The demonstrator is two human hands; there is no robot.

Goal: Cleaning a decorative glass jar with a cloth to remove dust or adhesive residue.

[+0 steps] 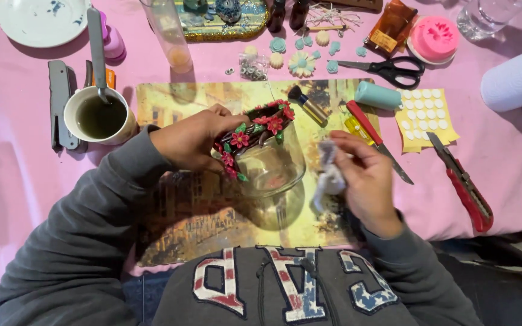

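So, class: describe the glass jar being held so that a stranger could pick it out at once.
On the pink-covered table, find the yellow picture mat before the person. Over it, the left hand tilts a clear glass jar. Unlike any neighbour, its rim carries red flowers with green leaves.

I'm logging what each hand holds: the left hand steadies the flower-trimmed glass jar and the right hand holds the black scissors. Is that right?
Not quite. The head view shows the right hand pinching a small whitish cloth, not the black scissors, which lie untouched further up the table. The left hand does steady the flower-trimmed glass jar.
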